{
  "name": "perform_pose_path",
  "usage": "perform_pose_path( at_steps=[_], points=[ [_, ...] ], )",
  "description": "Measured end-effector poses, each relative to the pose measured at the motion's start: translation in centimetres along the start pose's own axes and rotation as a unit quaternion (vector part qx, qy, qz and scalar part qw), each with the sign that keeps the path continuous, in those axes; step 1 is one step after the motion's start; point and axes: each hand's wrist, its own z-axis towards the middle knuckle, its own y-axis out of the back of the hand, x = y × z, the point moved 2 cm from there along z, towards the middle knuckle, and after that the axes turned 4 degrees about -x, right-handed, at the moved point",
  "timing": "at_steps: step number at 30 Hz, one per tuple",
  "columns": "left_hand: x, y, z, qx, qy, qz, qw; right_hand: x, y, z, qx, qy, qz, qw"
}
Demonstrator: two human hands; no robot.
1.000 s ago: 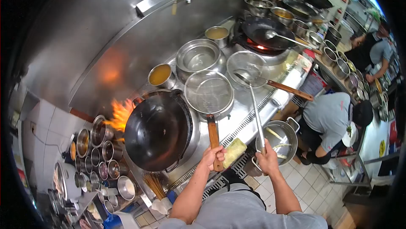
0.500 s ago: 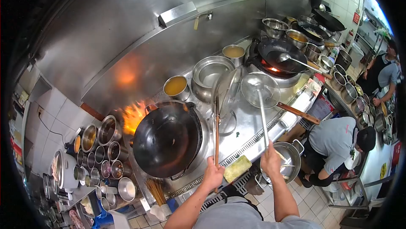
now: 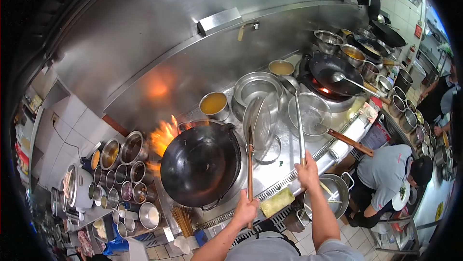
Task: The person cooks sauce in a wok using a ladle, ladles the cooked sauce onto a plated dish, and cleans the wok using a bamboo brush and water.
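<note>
My left hand (image 3: 247, 208) is closed around the wooden handle of a round metal strainer (image 3: 266, 118), which stands tilted above the steel worktop beside the large metal pots. Its bowl partly hides a hoop-shaped metal rim below it. My right hand (image 3: 306, 170) grips the long metal handle of a ladle (image 3: 289, 85). The ladle's bowl is at the right edge of the steel pot (image 3: 258, 83), near a container of pale liquid (image 3: 281, 67). A second strainer (image 3: 313, 111) with a wooden handle lies under the ladle's shaft. Left of my hands sits a black wok (image 3: 200, 167).
Flames (image 3: 164, 138) rise behind the wok. A pot of yellow liquid (image 3: 213, 105) stands near it. Steel containers (image 3: 137, 171) crowd the left side. A folded greenish cloth (image 3: 277, 201) lies at the front edge. A crouching co-worker (image 3: 383, 169) is at the right, by a two-handled pot (image 3: 333, 188).
The ladle's bowl has moved from over the second strainer back and left toward the pots. The left strainer has turned, showing more of its face. The whole view has shifted slightly.
</note>
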Motion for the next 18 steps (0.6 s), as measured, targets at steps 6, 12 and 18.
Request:
perform_pose_path(
  at_steps=[6,12,18],
  points=[
    [0.8,-2.1,-1.1,0.099,0.132,-0.266,0.950,6.4,-3.0,15.7,0.167,-0.035,-0.083,0.982],
    [2.0,-3.6,0.8,0.181,0.171,-0.423,0.871,4.3,-16.1,24.7,0.289,-0.170,0.137,0.932],
    [5.8,-6.1,2.1,0.186,0.184,-0.360,0.896,4.2,-14.6,21.8,0.269,-0.424,0.588,0.634]
  ],
)
